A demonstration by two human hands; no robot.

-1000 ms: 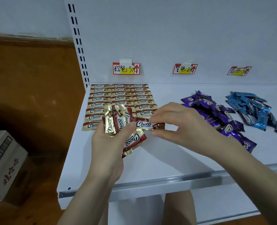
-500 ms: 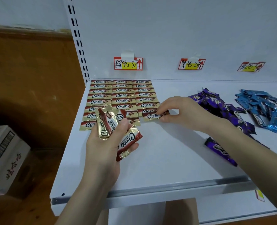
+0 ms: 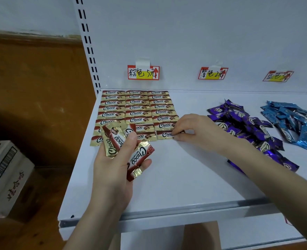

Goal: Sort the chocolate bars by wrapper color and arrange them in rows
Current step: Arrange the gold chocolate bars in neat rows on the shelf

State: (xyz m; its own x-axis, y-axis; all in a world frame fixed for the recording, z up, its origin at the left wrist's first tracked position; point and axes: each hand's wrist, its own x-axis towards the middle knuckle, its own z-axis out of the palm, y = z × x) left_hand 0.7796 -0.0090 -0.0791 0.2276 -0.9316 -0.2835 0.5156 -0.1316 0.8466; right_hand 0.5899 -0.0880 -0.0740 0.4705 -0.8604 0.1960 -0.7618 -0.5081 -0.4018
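Brown-and-gold Choco bars (image 3: 137,109) lie in three neat columns at the back left of the white shelf (image 3: 176,177). My left hand (image 3: 113,168) grips a small bunch of brown bars (image 3: 123,147) above the shelf, in front of the left column. My right hand (image 3: 194,130) pinches the right end of one brown bar (image 3: 165,135) lying at the front of the right column. A loose heap of purple bars (image 3: 248,129) sits to the right, and a heap of blue bars (image 3: 291,121) beyond it.
Three handwritten price tags (image 3: 143,72) hang on the back panel above the groups. A slotted upright (image 3: 87,46) bounds the shelf's left side. A cardboard box (image 3: 5,177) stands on the wooden floor at the left. A metal rail (image 3: 185,213) edges the shelf front.
My right hand carried one brown bar away from the bunch in my left hand and set it down at the front of the right column. My left hand stayed about where it was.
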